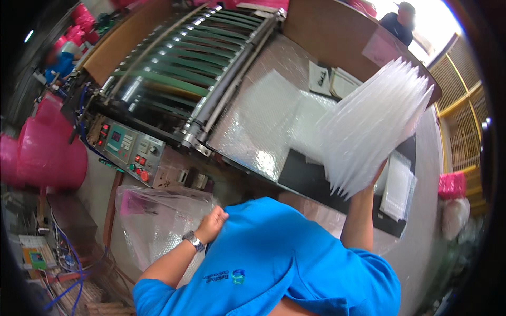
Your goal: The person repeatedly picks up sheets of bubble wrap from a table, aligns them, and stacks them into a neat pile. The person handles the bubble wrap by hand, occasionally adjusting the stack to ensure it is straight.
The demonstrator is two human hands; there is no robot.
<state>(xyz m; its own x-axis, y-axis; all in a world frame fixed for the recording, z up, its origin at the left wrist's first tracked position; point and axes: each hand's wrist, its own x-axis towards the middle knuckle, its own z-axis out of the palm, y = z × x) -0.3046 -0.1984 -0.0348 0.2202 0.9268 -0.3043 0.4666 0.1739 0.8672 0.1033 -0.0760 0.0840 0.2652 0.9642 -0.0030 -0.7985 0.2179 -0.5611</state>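
Observation:
In my raised right hand (378, 175) is a thick stack of white bubble-wrap pouches (369, 126), gripped near its lower right edge and fanned out at the ends. The stack hides most of that hand's fingers. My left hand (213, 223) is closed in front of my blue shirt, at the upper edge of a large clear plastic bag (168, 210), which it appears to grip. Bubble-wrap material shows inside the bag, and its side sags down to the left.
A machine with green belts (211, 52) feeds toward a table covered in bubble-wrap sheets (263, 110). Its control panel (129, 150) stands at left. A smaller pouch pile (398, 189) lies on the table's right corner. Pink rolls (52, 147) sit far left. A person (399, 23) stands beyond the cardboard barrier (337, 34).

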